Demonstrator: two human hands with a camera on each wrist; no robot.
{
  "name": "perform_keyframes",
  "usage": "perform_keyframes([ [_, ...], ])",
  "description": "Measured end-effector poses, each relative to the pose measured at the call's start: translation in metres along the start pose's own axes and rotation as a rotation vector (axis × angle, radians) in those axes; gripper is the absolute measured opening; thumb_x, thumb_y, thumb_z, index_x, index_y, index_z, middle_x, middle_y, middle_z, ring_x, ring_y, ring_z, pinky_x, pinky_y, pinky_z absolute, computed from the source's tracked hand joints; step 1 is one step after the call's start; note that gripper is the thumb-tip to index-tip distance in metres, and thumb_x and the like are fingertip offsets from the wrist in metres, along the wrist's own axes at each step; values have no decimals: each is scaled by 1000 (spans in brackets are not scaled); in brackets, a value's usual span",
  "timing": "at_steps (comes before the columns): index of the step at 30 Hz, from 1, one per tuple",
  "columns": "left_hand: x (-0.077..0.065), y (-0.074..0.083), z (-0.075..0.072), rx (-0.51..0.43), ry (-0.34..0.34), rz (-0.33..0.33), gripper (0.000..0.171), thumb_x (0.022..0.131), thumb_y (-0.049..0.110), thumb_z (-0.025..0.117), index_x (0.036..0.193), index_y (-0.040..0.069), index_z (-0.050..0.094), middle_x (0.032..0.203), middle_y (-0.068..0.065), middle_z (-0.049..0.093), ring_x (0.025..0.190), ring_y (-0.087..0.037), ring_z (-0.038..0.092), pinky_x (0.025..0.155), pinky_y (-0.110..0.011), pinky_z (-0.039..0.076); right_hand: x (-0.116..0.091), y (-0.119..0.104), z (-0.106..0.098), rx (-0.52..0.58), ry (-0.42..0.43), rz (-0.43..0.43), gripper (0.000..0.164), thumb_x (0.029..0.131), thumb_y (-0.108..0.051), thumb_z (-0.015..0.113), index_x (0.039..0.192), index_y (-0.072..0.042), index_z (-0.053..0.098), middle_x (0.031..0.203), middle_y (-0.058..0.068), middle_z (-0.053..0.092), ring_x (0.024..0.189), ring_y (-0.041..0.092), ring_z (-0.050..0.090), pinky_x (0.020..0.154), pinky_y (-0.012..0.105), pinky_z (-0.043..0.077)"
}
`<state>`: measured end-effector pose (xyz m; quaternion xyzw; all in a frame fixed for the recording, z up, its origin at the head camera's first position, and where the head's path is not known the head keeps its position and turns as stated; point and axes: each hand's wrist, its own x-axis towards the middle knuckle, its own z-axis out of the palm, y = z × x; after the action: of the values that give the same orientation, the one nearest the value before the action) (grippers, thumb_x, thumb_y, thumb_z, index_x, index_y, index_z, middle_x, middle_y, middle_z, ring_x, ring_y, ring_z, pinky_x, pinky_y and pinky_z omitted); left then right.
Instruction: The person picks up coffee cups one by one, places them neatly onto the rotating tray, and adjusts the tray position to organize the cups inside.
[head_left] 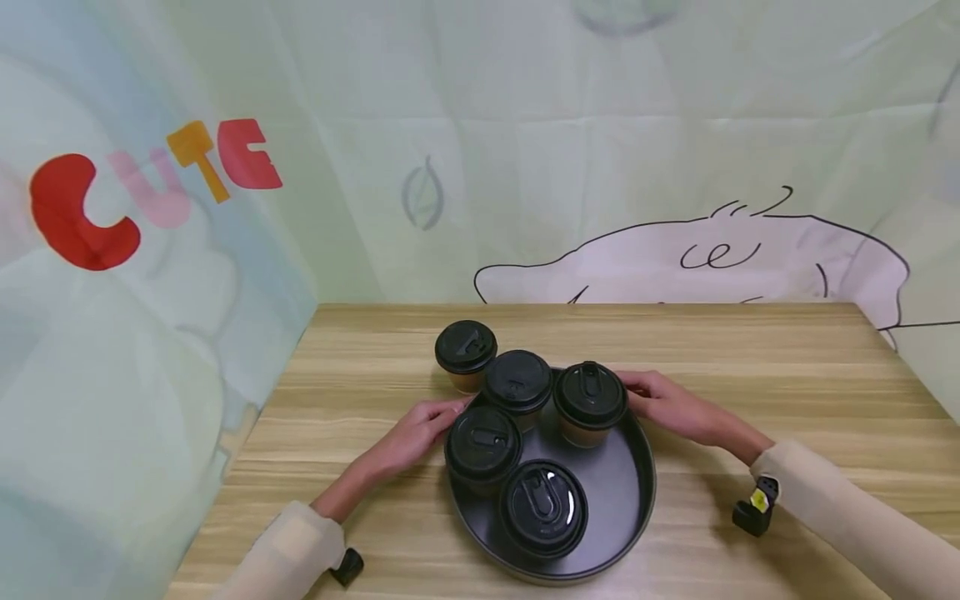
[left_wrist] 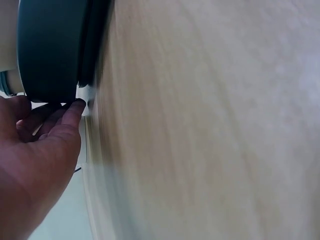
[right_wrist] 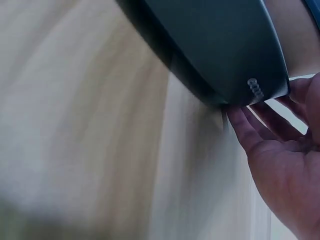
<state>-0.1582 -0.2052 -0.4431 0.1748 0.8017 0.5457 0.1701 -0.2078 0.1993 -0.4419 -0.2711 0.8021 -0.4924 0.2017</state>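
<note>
A dark round tray (head_left: 611, 500) with a low wall holds several paper cups with black lids, among them a front cup (head_left: 543, 508) and a right cup (head_left: 591, 400). My left hand (head_left: 422, 433) grips the tray at its far left side. On the opposite side, my right hand (head_left: 671, 407) holds the tray's wall behind the right cup. In the left wrist view, the left fingers (left_wrist: 70, 120) meet the tray's lower edge, with the thumb at its upper rim. The right wrist view has the right fingers (right_wrist: 245, 127) along the lower edge and the thumb near the rim.
One more lidded cup (head_left: 467, 350) stands on the wooden table (head_left: 360, 358) just behind the tray, at the left. A printed cloth (head_left: 375, 167) hangs behind the table and along its left side. Small black devices (head_left: 753, 508) sit at both sleeve cuffs.
</note>
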Motion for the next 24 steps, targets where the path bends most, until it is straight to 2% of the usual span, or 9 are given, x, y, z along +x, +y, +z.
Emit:
perform_keyframes([
  [3,0,-2,0,18,15,17,42,113,16,39,147,-4,53,153,-19,49,146,-33,39,118,-48,30,-12,1,0,13,12,4,39,111,-18,49,149,-13,56,148,10,56,138,32,48,106,42,46],
  [5,-1,-2,0,36,24,30,41,113,16,40,145,-3,56,147,-17,56,140,-30,47,115,-41,35,-20,2,1,35,18,4,40,111,-18,50,150,-11,55,150,12,54,141,37,45,106,39,47],
  [7,-2,-2,-1,48,29,37,39,113,16,41,141,-4,61,122,-15,69,120,-24,60,103,-32,43,-27,2,2,55,24,3,40,110,-16,52,149,-8,54,150,15,53,141,41,44,104,37,48],
  [9,-2,-2,-2,41,29,34,38,113,16,41,137,-4,64,99,-7,65,98,-17,58,89,-25,43,-33,3,1,80,18,4,41,109,-14,54,149,-4,52,149,19,52,139,44,45,101,35,51],
  [12,-1,-2,-2,-3,23,20,38,113,16,41,134,-7,65,94,-2,59,89,-11,52,81,-22,42,-36,2,-2,71,15,5,40,108,-13,55,146,-1,53,142,22,56,130,41,53,95,34,55],
  [16,-3,-1,-2,-40,13,10,40,114,16,40,137,-8,62,119,-7,65,103,-8,54,90,-20,46,-23,2,-7,16,19,25,38,111,-20,50,146,-8,57,142,15,59,126,30,56,97,32,52],
  [19,-3,0,-2,-23,11,11,39,113,16,40,135,-8,63,109,-7,64,98,-10,54,86,-21,45,-8,3,-8,1,9,12,38,111,-20,48,148,-15,58,146,7,58,134,25,51,104,28,44],
  [24,-3,1,-2,18,23,8,37,113,15,41,127,-6,67,89,-1,53,86,-14,50,77,-24,41,15,4,-6,10,-52,-104,40,109,-15,51,149,-16,58,146,3,60,139,23,50,109,28,39],
])
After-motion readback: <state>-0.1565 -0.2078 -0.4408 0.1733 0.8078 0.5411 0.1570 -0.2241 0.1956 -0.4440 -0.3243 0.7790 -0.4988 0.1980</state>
